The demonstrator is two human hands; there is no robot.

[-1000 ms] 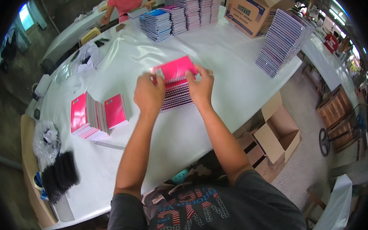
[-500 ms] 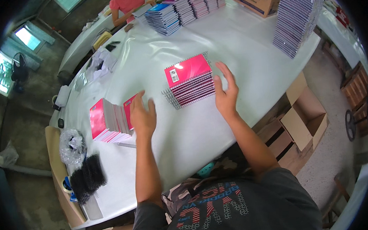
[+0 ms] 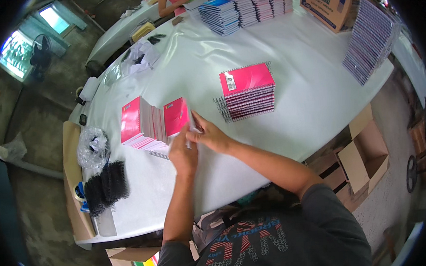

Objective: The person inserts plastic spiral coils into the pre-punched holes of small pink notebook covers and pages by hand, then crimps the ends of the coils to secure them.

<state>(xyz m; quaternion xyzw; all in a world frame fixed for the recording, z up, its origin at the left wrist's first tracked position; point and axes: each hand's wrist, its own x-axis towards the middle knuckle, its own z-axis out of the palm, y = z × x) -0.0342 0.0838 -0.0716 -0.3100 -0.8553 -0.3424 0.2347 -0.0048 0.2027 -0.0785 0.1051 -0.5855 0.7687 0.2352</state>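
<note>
Head view: left hand [image 3: 184, 156] and right hand [image 3: 209, 135] meet, both pinching a thin whitish strip [image 3: 189, 129], its long axis running away from the body. Just beyond lies a pink notebook [image 3: 175, 116]; farther right, a spiral-bound stack [image 3: 247, 90] on the bench [image 3: 307, 94].

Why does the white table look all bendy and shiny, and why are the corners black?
In the head view, the fisheye lens curves the white table toward the rim and leaves black corners; daylight from the window puts glare on the tabletop near the far notebook stacks; both hands, left hand and right hand, look slightly soft, while the pink notebook stack is sharp.
</note>
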